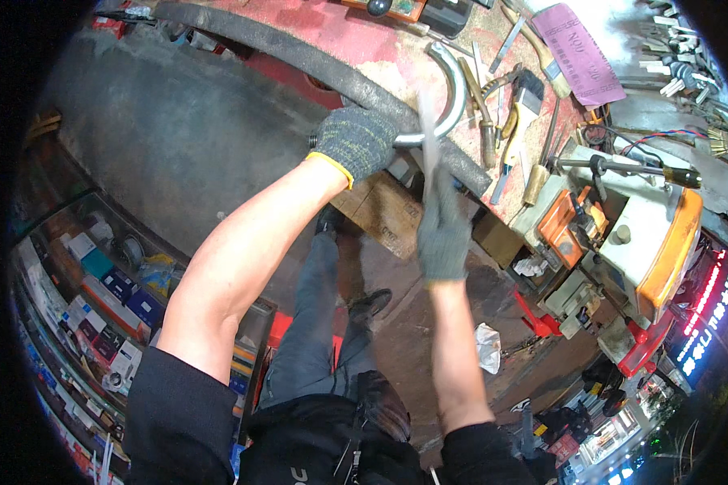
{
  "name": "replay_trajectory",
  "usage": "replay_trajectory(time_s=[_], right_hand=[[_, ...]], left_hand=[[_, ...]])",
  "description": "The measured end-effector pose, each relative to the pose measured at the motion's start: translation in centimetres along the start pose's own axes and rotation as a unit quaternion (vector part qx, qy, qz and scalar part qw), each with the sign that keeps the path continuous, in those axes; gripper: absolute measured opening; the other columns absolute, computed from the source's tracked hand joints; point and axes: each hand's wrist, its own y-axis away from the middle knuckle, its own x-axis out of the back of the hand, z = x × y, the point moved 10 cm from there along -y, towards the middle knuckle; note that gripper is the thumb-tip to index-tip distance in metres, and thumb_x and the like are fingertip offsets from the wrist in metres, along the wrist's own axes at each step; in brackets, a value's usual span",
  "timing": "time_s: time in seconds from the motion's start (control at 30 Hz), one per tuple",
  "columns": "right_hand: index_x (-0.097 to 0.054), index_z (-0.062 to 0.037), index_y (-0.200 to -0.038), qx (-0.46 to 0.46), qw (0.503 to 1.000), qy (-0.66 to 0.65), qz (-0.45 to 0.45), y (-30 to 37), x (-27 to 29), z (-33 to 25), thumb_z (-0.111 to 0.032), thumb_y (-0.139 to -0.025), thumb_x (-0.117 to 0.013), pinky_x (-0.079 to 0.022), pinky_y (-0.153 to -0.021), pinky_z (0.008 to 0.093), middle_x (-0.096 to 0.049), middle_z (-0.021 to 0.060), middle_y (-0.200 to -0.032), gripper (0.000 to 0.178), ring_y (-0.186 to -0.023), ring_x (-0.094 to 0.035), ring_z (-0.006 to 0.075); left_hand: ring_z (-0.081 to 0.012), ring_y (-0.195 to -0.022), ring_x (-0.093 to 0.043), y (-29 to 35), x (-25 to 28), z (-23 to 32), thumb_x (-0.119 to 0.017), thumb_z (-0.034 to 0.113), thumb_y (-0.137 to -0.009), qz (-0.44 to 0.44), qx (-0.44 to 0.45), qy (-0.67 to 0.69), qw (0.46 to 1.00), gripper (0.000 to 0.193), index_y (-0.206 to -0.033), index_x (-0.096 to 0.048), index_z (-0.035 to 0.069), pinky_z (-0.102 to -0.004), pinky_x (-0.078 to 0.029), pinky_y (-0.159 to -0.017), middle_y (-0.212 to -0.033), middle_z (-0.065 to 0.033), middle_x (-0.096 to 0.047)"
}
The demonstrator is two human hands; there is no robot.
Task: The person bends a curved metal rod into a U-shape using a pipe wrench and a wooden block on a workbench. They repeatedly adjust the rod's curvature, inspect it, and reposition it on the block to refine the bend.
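Note:
My left hand point(354, 139), in a dark knit glove with a yellow cuff, is closed around one end of a U-shaped steel shackle point(459, 95). The shackle's bend lies over the workbench's edge and top. In my right hand point(443, 242), also gloved, is a long, thin, flat tool that looks like a file point(428, 133). Motion smears the tool and the fingers around it. It points away from me and crosses the shackle's straight leg; whether the two touch I cannot tell.
The workbench's worn red top point(319, 32) carries a dark-bristled brush point(527, 97), other hand tools and a pink paper slip point(578, 52). To the right stands a white and orange machine point(663, 255). Low at left is a case of boxed goods point(109, 283); a wooden box point(384, 218) sits below the bench.

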Motion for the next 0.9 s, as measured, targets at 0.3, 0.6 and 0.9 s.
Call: replay_trajectory(time_s=[0.3,0.6,0.9], right_hand=[[-0.054,-0.0127,-0.15,-0.009,0.999,-0.003,-0.05,2.6,-0.8,0.3,-0.017,-0.102,-0.061,-0.061,-0.075,0.0421,-0.063,0.0142,-0.142,0.048,-0.09,-0.075,0.0366],[-0.054,-0.0059,-0.146,-0.081,0.995,-0.019,-0.054,-3.7,-2.1,2.5,-0.015,-0.102,-0.058,-0.059,-0.073,0.0454,-0.067,0.0232,-0.127,0.045,-0.085,-0.071,0.0413],[-0.064,-0.0086,-0.139,-0.003,0.997,-0.07,0.029,-4.8,-2.0,4.2,-0.017,-0.105,-0.057,-0.052,-0.099,0.0417,-0.068,0.0229,-0.13,0.035,-0.12,-0.067,0.0368]], left_hand=[[-0.0373,-0.08,-0.074,0.0,0.6,0.1,-0.066,0.028,-0.084,0.0,0.004,-0.008,1.0,0.022,-0.089,-0.079,0.011,-0.0497,-0.06,-0.072,-0.086,-0.0195,-0.075],[-0.0385,-0.08,-0.074,-0.2,0.4,0.1,-0.065,0.024,-0.083,-0.006,-0.001,-0.02,1.0,0.02,-0.089,-0.079,0.01,-0.0513,-0.059,-0.072,-0.086,-0.0205,-0.074],[-0.039,-0.079,-0.074,-0.2,0.1,0.2,-0.066,0.025,-0.082,-0.015,-0.014,-0.025,0.999,0.022,-0.091,-0.08,0.01,-0.0515,-0.06,-0.072,-0.086,-0.021,-0.075]])
